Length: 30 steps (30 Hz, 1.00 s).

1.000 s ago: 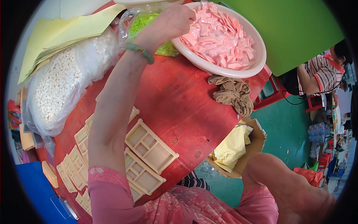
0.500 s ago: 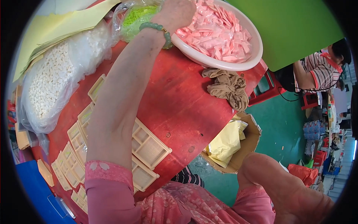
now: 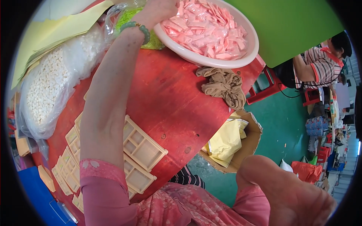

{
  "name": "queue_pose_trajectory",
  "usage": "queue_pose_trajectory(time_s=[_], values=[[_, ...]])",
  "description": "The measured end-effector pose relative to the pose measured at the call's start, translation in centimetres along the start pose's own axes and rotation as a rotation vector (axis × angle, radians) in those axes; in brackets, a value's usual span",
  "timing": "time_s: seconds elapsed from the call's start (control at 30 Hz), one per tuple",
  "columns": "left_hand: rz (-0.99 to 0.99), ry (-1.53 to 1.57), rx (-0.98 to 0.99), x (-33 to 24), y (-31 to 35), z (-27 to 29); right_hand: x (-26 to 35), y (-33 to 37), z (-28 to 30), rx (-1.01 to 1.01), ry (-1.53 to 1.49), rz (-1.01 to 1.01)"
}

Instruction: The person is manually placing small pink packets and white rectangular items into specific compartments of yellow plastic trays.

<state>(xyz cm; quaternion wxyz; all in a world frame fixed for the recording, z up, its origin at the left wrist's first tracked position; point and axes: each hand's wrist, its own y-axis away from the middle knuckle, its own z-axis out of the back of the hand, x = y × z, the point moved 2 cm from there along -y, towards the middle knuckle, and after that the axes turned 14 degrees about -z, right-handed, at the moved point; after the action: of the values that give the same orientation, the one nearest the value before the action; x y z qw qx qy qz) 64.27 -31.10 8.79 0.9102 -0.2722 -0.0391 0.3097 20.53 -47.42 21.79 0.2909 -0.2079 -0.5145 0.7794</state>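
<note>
My left arm stretches across the red table, a green bead bracelet at its wrist. My left hand [image 3: 160, 10] is at the top edge of the view, by the left rim of a white basin [image 3: 211, 63] holding pink flat pieces in clear wrappers [image 3: 211, 32]. Its fingers are cut off by the picture's edge. A clear bag with bright green strips [image 3: 154, 42] lies under and beside this wrist. At the lower right my right arm is bent up close to the camera; of my right hand [image 3: 311, 203] only creased skin near the wrist shows, its fingers out of sight.
Beige compartment trays [image 3: 145, 145] lie around my left forearm. A bag of small white pieces [image 3: 47, 88] and yellow sheets [image 3: 56, 32] are at left. A brown cloth [image 3: 224, 86] lies near the table edge, above a cardboard box [image 3: 250, 141]. Another person [image 3: 320, 67] sits at the far right.
My left hand has shifted left, from over the basin's edge toward the green strips. The whole scene has slid slightly left in view. My right arm stays bent.
</note>
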Motion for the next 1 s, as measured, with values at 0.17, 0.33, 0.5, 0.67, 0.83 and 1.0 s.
queue_pose_trajectory(time_s=[0.17, 0.33, 0.5, 0.67, 0.83, 1.0], values=[[-0.119, -0.377, 0.221, -2.5, -2.0, -1.3, -7.1, 2.9, -7.0, -0.286, 0.192, -0.633], [-0.124, -0.423, 0.226, -0.4, -0.7, -1.6, -17.0, 3.6, -15.2, 0.478, 0.216, -0.929], [-0.021, -0.230, 0.050, -0.1, -1.7, -0.9, -21.3, 5.7, -17.2, 0.753, 0.257, -1.103], [-0.040, -0.147, 0.305, 4.1, -2.6, -0.4, -20.6, 5.8, -18.2, 0.701, 0.276, -1.069], [0.081, -0.227, 0.065, -2.5, -2.1, -0.7, -21.0, 6.8, -17.4, 0.697, 0.349, -1.075], [0.133, -0.444, 0.191, -2.2, -2.5, -2.9, -20.9, 6.7, -18.0, 0.643, 0.345, -1.029]])
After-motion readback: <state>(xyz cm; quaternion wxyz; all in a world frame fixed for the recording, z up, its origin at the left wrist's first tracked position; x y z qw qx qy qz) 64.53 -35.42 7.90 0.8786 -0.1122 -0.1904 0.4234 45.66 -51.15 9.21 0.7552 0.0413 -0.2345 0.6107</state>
